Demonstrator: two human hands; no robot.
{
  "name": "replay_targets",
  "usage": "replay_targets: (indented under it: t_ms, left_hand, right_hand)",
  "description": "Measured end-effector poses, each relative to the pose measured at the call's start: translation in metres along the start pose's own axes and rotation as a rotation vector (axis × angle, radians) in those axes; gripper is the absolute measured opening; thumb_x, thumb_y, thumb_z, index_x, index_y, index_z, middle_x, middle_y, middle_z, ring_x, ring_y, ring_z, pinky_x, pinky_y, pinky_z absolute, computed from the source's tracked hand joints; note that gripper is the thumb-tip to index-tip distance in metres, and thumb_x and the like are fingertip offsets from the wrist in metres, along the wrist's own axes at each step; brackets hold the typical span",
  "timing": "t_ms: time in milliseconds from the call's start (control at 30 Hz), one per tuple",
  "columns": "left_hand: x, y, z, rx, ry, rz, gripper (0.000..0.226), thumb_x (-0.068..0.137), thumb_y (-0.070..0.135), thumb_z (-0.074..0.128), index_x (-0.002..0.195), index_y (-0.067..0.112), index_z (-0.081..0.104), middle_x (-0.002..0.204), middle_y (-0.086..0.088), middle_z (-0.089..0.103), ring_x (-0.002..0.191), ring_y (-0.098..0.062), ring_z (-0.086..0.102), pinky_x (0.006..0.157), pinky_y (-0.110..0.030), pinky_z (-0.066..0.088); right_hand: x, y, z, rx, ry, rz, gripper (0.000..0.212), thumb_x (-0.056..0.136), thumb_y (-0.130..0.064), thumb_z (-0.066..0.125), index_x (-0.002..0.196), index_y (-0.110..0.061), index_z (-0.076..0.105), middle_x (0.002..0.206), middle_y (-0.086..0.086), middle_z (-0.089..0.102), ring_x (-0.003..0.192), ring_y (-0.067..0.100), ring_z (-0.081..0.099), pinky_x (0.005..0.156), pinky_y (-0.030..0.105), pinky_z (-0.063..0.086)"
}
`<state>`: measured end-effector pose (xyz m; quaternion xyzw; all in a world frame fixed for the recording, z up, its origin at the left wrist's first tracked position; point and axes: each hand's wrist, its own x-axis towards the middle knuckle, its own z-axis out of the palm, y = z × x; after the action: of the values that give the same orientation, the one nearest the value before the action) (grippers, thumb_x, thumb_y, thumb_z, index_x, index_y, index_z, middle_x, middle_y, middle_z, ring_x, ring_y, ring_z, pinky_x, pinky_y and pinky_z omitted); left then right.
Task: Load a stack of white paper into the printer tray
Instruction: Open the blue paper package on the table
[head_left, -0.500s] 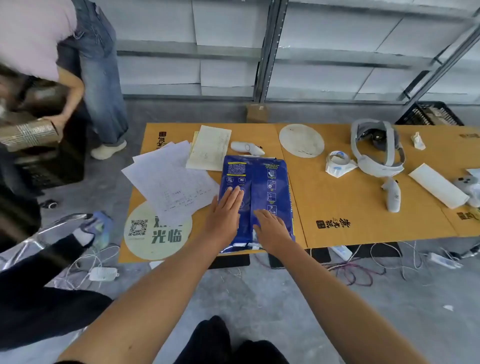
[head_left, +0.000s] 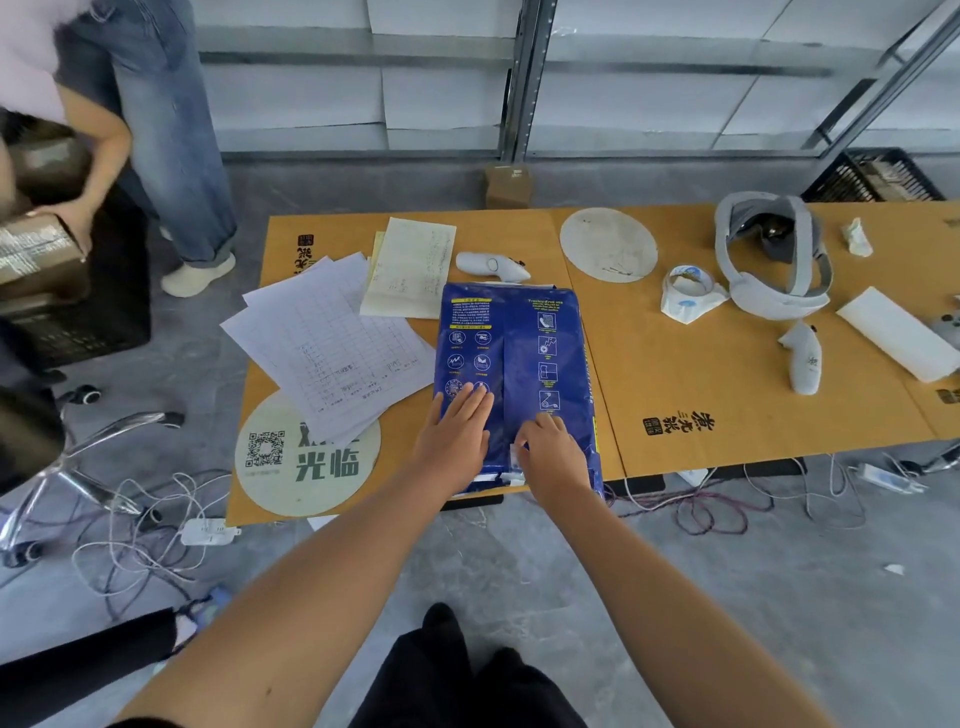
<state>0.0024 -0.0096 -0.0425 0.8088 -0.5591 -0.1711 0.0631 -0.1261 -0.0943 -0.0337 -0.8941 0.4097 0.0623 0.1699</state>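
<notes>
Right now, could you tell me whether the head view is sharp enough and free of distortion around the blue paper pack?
Head view: the blue paper ream is sharp at centre, its icons readable, under soft even light without glare; both the left hand and right hand on it are crisp; wide-angle distortion leans the shelf posts and bows the table edge; the person at the left edge is smeared.

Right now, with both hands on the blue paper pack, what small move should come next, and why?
Probably peel the wrapper open at its near end. The blue paper pack looks mostly sealed, the left hand lies flat on it, and the right hand sits at a torn white flap.
</notes>
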Motion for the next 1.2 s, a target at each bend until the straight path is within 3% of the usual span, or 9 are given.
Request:
replay_targets:
  t_ms: [267,467,667,833,933,1000,1067,1200]
  left_hand:
    - [-0.011,-0.003,0.008,0.046,-0.063,0.007,0.055,0.102,0.03,0.034,0.152,0.015,0.017,0.161,-0.001,0.016,0.149,-0.019,0.008,0.119,-0.044,0.011]
    - [-0.025,-0.001,0.01,0.0,-0.062,-0.019,0.057,0.102,0.032,0.034,0.152,0.014,0.013,0.162,-0.002,0.011,0.149,-0.017,0.007,0.12,-0.043,0.016]
    - [-0.031,0.004,0.015,-0.006,-0.076,-0.035,0.069,0.097,0.035,0.047,0.152,0.014,0.011,0.162,-0.002,0.01,0.149,-0.018,0.008,0.119,-0.043,0.02]
    - [-0.032,0.004,0.018,0.028,-0.077,-0.03,0.078,0.092,0.028,0.059,0.152,0.015,0.01,0.162,-0.002,0.01,0.148,-0.02,0.009,0.118,-0.043,0.024]
    - [-0.031,0.005,0.021,0.057,-0.069,-0.026,0.084,0.089,0.026,0.065,0.152,0.014,0.011,0.161,-0.003,0.013,0.148,-0.021,0.012,0.116,-0.043,0.03]
    - [-0.032,0.005,0.021,0.085,-0.066,-0.011,0.087,0.086,0.024,0.068,0.151,0.013,0.012,0.16,-0.005,0.014,0.147,-0.023,0.013,0.115,-0.043,0.031]
    - [-0.033,0.004,0.021,0.118,-0.058,0.003,0.088,0.085,0.025,0.07,0.151,0.012,0.013,0.159,-0.006,0.015,0.147,-0.023,0.015,0.115,-0.043,0.032]
    - [-0.033,0.006,0.022,0.183,-0.055,0.021,0.095,0.081,0.038,0.071,0.15,0.01,0.013,0.158,-0.009,0.017,0.146,-0.027,0.017,0.113,-0.046,0.033]
  right_hand:
    - [-0.017,0.005,0.001,0.08,0.023,-0.02,0.026,0.101,-0.027,0.046,0.117,-0.01,0.057,0.122,0.006,0.051,0.118,0.019,0.047,0.092,0.034,0.052]
    - [-0.057,0.016,0.013,0.1,0.004,-0.107,0.02,0.101,-0.025,0.043,0.107,-0.011,0.057,0.113,0.001,0.048,0.106,0.014,0.045,0.09,0.031,0.052]
    - [-0.063,0.007,0.021,0.17,-0.011,-0.038,0.019,0.099,-0.022,0.048,0.106,-0.009,0.06,0.113,0.002,0.048,0.105,0.015,0.049,0.085,0.029,0.052]
    - [-0.073,0.007,0.039,0.044,-0.204,-0.065,0.021,0.097,-0.015,0.048,0.111,-0.003,0.059,0.116,0.007,0.049,0.11,0.022,0.05,0.087,0.034,0.051]
    - [-0.078,0.009,0.051,0.031,-0.275,-0.021,0.017,0.094,-0.007,0.052,0.108,-0.003,0.061,0.111,0.009,0.053,0.104,0.023,0.053,0.082,0.033,0.047]
    - [-0.076,0.009,0.053,0.023,-0.322,0.055,0.012,0.091,0.001,0.051,0.091,-0.006,0.061,0.093,0.009,0.053,0.087,0.023,0.053,0.072,0.033,0.045]
    - [-0.075,0.01,0.054,0.11,-0.36,0.165,0.023,0.09,0.003,0.047,0.073,-0.012,0.051,0.079,0.007,0.056,0.075,0.023,0.054,0.068,0.035,0.049]
    - [-0.074,0.018,0.055,0.264,-0.276,0.257,0.013,0.091,-0.004,0.047,0.088,-0.005,0.059,0.093,0.014,0.069,0.082,0.024,0.065,0.072,0.036,0.055]
